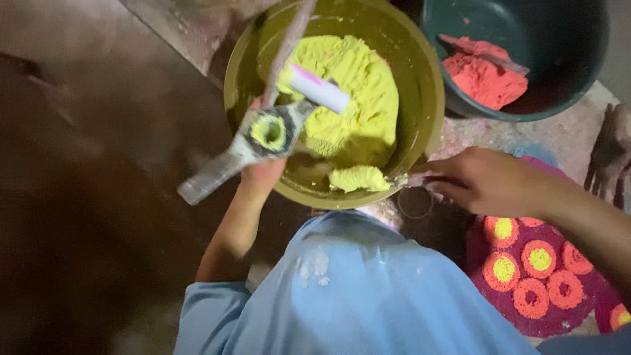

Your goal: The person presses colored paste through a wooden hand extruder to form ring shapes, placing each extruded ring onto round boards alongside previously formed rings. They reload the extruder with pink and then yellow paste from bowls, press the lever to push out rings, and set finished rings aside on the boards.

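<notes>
Yellow powder [358,92] fills one olive bowl [420,79]; left hand [263,174] grasps one metal mould [259,141], right hand [486,181] pinches one scoop [360,179] beside one green bucket [565,39]

No packages, labels, signs, screens visible

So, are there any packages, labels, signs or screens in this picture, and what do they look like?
No signs, screens or readable labels show.
Small tube: white cylinder with a pink streak, above the yellow paste, next to the metal mould that the left hand holds; whether it is a package, I cannot tell.
Containers only: olive-yellow bowl at centre, dark green tub with red paste at top right.
</notes>
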Tool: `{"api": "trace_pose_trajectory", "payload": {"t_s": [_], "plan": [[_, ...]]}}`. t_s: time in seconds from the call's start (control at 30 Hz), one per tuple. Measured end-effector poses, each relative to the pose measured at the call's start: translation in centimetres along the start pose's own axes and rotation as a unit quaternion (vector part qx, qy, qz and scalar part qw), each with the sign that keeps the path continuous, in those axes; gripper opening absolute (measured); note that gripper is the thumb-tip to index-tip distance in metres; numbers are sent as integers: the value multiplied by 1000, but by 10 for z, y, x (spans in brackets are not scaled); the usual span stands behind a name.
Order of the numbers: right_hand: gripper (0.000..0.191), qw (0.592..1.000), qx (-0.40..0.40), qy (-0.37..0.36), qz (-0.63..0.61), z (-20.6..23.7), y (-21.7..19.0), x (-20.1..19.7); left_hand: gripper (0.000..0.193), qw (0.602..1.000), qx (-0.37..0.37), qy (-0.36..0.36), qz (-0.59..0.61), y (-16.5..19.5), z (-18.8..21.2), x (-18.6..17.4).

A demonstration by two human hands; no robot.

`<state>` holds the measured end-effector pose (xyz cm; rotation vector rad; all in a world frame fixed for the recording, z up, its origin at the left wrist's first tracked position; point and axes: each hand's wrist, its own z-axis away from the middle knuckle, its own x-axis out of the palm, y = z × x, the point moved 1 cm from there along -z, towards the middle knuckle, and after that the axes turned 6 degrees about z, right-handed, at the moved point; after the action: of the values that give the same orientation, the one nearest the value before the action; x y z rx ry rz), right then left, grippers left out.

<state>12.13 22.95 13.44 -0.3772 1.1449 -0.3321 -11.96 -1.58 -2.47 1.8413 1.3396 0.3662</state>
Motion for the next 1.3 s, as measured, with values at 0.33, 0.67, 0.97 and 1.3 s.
{"api": "trace_pose_trajectory", "payload": {"t_s": [0.33,0.67,0.97,1.3], "plan": [[32,964,171,35,200,-16,-36,-68,55,959,132,-197,-154,60,-35,38],[23,853,27,150,499,-11,-108,-45,32,954,-32,-275,-118,33,-27,46],[15,825,48,141,545,-58,-102,-7,65,974,38,-213,-72,62,-47,45],[52,923,81,360,110,-9,-83,-32,53,989,-107,-77,-68,26,-59,36]]}}
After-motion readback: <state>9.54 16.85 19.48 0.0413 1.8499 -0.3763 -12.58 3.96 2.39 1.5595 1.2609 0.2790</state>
